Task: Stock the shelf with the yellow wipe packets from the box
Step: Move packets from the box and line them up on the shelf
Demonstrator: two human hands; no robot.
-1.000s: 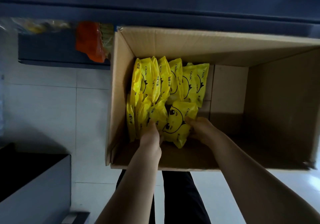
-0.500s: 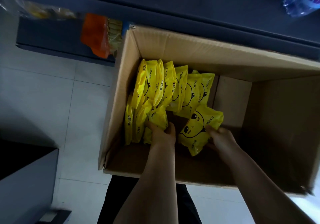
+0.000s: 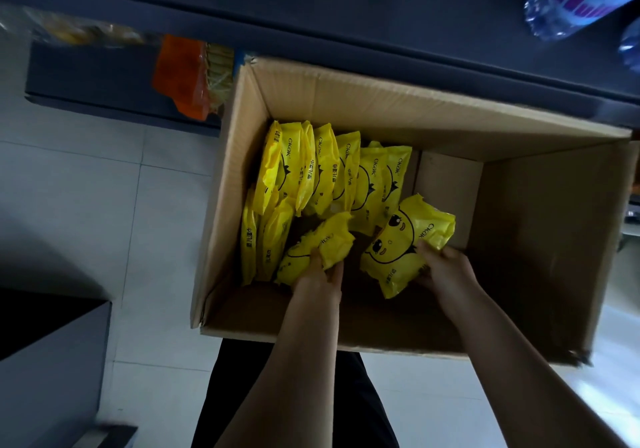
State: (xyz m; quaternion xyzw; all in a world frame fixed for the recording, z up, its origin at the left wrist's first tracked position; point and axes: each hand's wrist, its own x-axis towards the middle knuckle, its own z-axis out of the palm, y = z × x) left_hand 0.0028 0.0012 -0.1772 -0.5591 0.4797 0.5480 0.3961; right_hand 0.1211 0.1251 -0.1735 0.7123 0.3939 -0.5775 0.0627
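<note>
An open cardboard box (image 3: pixel 398 101) stands on the floor below me. Several yellow wipe packets (image 3: pixel 325 170) stand on edge along its left side. My left hand (image 3: pixel 322 274) grips one crumpled yellow packet (image 3: pixel 320 248) near the box's middle. My right hand (image 3: pixel 445 267) holds another yellow packet with a cartoon face (image 3: pixel 403 245), lifted and tilted, to the right of the row. The right half of the box floor is bare cardboard.
A dark blue shelf (image 3: pixel 346 21) runs across the top, with water bottles (image 3: pixel 575 0) at the upper right. Orange snack packets (image 3: pixel 183 73) sit on a lower shelf to the left of the box. A dark unit (image 3: pixel 45 361) stands at lower left on the tiled floor.
My right hand has pulled the face packet away from the row to the right and raised it. My left hand has closed round a second packet and lifted it from the pile.
</note>
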